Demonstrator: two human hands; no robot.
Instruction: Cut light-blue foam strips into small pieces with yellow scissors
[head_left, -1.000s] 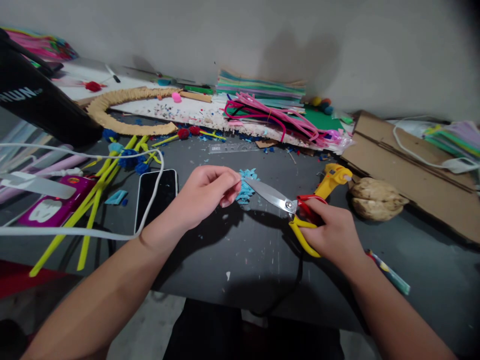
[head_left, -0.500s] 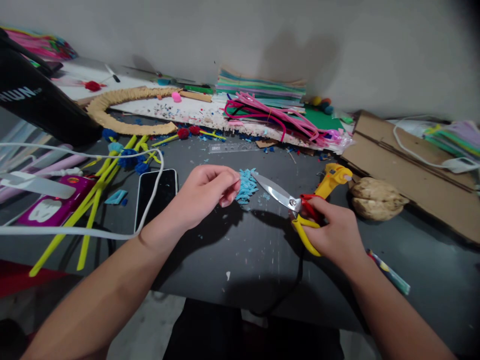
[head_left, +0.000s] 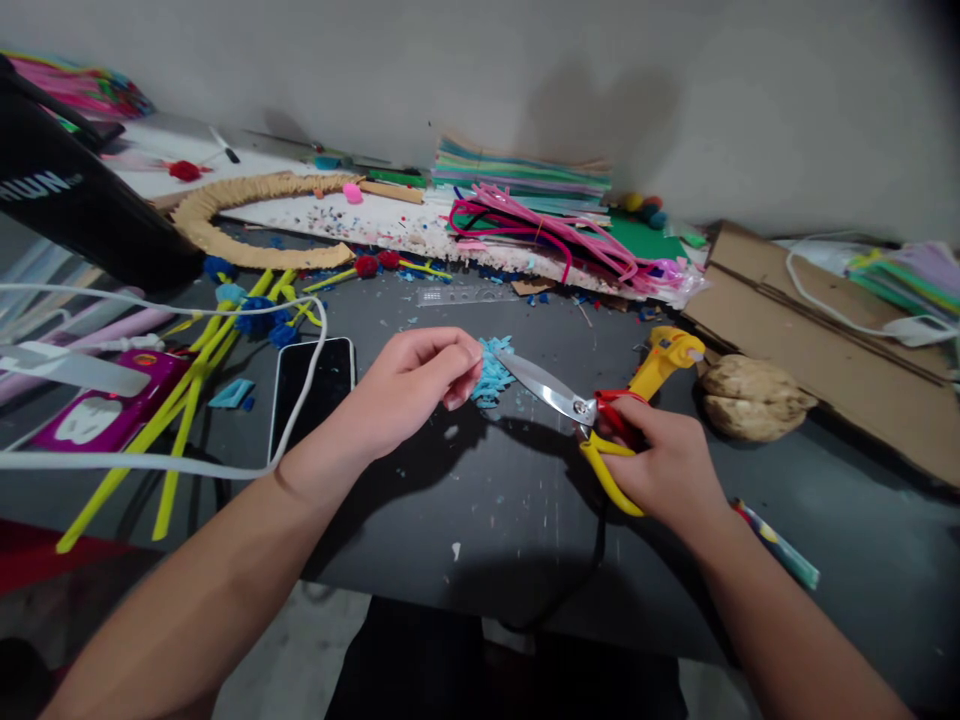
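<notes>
A small heap of light blue cut strips (head_left: 493,374) lies on the dark grey table. My left hand (head_left: 424,375) is at the heap's left side, its fingers pinched together; what they hold, if anything, is too small to make out. In my right hand (head_left: 664,450) are scissors (head_left: 551,390) with one red and one yellow handle. Their blades look nearly closed, and the tip points left over the right side of the heap. Just beyond my right hand lies a yellow glue gun (head_left: 667,355).
A phone (head_left: 315,385), a white cable (head_left: 300,408) and yellow stems (head_left: 196,375) lie on the left, near a black bottle (head_left: 82,190). A ruler (head_left: 465,296) is behind the heap. Rightward are a brown lumpy object (head_left: 756,397), cardboard (head_left: 817,350) and a small tube (head_left: 780,545).
The scissors and my right hand have shifted slightly left, bringing the tip further over the blue heap. My left hand has barely moved.
</notes>
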